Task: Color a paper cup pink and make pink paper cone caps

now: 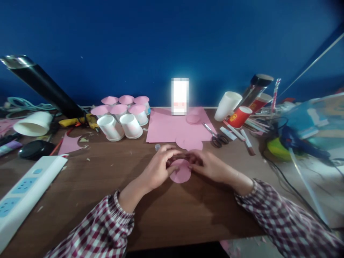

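A round pink paper disc (181, 172) is held between my two hands near the middle of the brown table. My left hand (161, 166) grips its left edge, with the thumb on top and the fingers curled at the far side. On the right edge, my right hand (205, 165) has its thumb and fingers closed in the same way. Just beyond the hands, more pink discs (194, 143) lie by the large pink sheets (172, 125). Black-handled scissors (216, 137) rest at the sheets' right corner.
White cups (110, 128) stand at the back left, several topped with pink cones (119, 109). A power strip (29, 182) lies at the left. At the back right are a red cup (240, 116), a white cup (228, 105) and glue sticks (247, 141).
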{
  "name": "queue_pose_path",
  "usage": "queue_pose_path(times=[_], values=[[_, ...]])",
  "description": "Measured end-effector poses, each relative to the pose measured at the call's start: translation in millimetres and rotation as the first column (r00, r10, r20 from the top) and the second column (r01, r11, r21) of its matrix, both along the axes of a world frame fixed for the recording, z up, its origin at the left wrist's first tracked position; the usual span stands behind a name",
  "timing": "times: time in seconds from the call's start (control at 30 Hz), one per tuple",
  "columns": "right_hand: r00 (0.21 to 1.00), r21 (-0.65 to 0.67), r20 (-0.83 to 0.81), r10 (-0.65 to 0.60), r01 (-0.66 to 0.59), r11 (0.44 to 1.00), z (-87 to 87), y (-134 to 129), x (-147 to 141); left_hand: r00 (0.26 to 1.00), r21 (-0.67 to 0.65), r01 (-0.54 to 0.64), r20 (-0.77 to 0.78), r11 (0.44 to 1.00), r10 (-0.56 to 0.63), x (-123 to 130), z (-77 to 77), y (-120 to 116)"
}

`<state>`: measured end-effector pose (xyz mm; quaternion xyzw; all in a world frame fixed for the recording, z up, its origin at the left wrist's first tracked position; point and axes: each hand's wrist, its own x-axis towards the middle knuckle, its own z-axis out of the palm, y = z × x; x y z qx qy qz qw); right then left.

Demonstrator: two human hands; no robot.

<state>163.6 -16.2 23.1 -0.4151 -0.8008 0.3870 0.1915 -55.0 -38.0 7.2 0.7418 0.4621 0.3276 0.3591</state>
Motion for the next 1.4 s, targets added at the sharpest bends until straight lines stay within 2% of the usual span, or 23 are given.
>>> queue_pose_path(times=[0.1, 0.2, 0.27, 0.33, 0.43, 0.5, 0.6, 0.83, 1.1, 1.23, 1.4], values=[[1.000, -0.104, -0.027, 0.015, -0.017, 0.994, 1.5, 2.9, 2.1, 0.989, -0.052, -0.042, 0.137, 0.998, 0.049, 1.5, -1.7, 2.4], [0.999, -0.120, -0.020, 0.027, -0.029, 0.992, 4.9, 6.2, 4.9, 0.958, -0.134, -0.085, 0.261, 0.987, 0.118, 2.7, -2.6, 4.8], [0.999, -0.120, -0.044, -0.005, 0.000, 0.993, 6.4, 7.4, 5.9, 0.933, -0.226, -0.081, 0.325, 0.971, 0.154, 3.1, -1.3, 5.8], [0.990, -0.186, -0.120, -0.070, 0.047, 0.981, 6.5, 7.6, 6.3, 0.918, -0.322, -0.036, 0.364, 0.946, 0.159, 3.4, 1.5, 5.8], [0.957, -0.368, -0.228, -0.180, 0.086, 0.926, 4.2, 6.4, 6.2, 0.939, -0.398, 0.009, 0.318, 0.917, 0.129, 3.5, 6.1, 3.7], [0.933, -0.479, -0.264, -0.246, 0.095, 0.872, 1.9, 5.5, 5.7, 0.963, -0.401, -0.028, 0.233, 0.916, 0.132, 4.1, 7.6, 1.5], [0.907, -0.548, -0.288, -0.307, 0.107, 0.830, -0.4, 4.9, 3.9, 0.968, -0.395, -0.103, 0.171, 0.913, 0.183, 6.6, 6.9, -1.3], [0.872, -0.525, -0.327, -0.365, 0.154, 0.837, -3.5, 2.3, -6.3, 0.872, -0.517, -0.103, 0.364, 0.849, 0.328, 15.0, 3.0, -3.3], [0.836, -0.503, -0.348, -0.424, 0.215, 0.837, -5.6, -0.8, -10.7, 0.787, -0.593, -0.103, 0.442, 0.798, 0.430, 19.5, 2.3, -3.6], [0.848, -0.482, -0.331, -0.415, 0.226, 0.846, -5.1, -1.4, -12.6, 0.770, -0.599, -0.106, 0.455, 0.794, 0.446, 20.3, 2.8, -3.6], [0.858, -0.448, -0.319, -0.402, 0.238, 0.862, -4.6, -1.6, -15.0, 0.790, -0.594, -0.096, 0.443, 0.799, 0.424, 20.9, 4.3, -4.7]])
